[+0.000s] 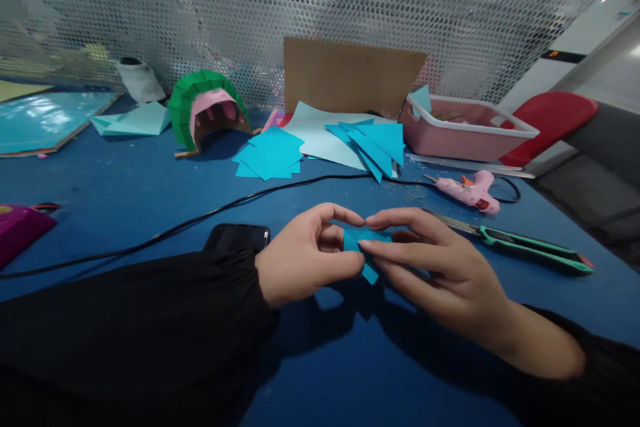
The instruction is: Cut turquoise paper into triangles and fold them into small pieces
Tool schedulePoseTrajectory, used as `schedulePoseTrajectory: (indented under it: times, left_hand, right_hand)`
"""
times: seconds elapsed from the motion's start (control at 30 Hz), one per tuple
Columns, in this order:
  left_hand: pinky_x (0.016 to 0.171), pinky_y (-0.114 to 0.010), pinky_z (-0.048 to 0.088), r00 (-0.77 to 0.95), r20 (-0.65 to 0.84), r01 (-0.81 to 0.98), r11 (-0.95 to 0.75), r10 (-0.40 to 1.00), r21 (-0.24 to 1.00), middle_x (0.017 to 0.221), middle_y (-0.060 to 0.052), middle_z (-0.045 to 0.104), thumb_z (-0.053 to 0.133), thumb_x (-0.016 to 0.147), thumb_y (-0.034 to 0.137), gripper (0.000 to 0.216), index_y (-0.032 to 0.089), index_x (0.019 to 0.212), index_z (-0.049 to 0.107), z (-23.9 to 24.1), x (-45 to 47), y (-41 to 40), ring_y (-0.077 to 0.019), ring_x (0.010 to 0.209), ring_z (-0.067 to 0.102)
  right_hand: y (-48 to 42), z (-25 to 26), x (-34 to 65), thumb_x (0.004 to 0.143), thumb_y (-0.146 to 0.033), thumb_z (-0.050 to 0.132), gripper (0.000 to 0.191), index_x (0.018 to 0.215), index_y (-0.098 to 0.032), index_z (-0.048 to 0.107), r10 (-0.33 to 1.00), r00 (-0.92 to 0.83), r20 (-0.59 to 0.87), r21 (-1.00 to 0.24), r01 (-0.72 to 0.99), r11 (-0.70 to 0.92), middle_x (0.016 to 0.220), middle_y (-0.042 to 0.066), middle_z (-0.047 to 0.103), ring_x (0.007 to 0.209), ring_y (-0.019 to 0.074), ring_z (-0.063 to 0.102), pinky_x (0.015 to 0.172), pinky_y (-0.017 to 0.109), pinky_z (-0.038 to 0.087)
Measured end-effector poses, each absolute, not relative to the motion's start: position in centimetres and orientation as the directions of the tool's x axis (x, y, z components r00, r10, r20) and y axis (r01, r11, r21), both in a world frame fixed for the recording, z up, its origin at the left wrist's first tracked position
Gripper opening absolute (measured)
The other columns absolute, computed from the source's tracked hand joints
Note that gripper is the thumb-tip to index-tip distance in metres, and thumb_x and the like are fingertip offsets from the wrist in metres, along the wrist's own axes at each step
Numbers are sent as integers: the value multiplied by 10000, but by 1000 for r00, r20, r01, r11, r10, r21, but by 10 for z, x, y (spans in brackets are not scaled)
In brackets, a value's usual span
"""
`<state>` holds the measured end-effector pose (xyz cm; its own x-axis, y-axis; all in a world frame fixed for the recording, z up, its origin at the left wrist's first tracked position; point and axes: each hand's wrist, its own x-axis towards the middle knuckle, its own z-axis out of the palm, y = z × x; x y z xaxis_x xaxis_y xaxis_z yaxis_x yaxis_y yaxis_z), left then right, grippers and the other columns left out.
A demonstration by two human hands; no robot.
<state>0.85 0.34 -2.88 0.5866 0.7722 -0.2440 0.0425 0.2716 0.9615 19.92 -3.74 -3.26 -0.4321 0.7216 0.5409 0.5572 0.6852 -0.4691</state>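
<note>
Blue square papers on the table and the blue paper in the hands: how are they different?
The held paper is folded and smaller; the square papers look flat and wider. The held paper is between the left hand and right hand; the square papers lie overlapping on the table. Both are bright blue.

The held paper [370, 272] is right of the phone [240, 236], before the cable [320, 178].
</note>
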Motion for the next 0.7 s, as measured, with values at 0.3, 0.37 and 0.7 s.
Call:
schedulePoseTrajectory:
  times: [0.3, 0.37, 0.7]
  left_hand:
    - [646, -259, 453, 589, -213, 2, 262, 780, 965, 667, 42, 564, 635, 762, 174, 272, 157, 1001, 507, -26, 9, 3, -91, 623, 556]
    - [621, -238, 436, 596, -203, 7, 248, 777, 969, 654, 50, 559, 634, 761, 148, 267, 158, 993, 502, -27, 9, 3, -82, 605, 543]
    - [556, -188, 413, 618, -221, 35, 255, 755, 966, 635, 64, 577, 675, 724, 92, 282, 152, 957, 528, -28, 8, 3, -63, 571, 541]
  right_hand:
    - [-37, -33, 200, 846, -114, 536, 284, 1027, -244, 712, 774, -385, 503, -548, 551, 630, 1084, 86, 614, 1020, 200, 616, 831, 296, 534]
    - [-36, -33, 199, 842, -130, 566, 226, 963, -252, 712, 804, -346, 484, -603, 533, 593, 1008, 66, 635, 953, 188, 631, 794, 287, 537]
    - [-36, -43, 196, 822, -224, 644, 143, 948, -238, 578, 952, -168, 257, -896, 328, 299, 769, -14, 584, 607, 99, 546, 514, 189, 467]
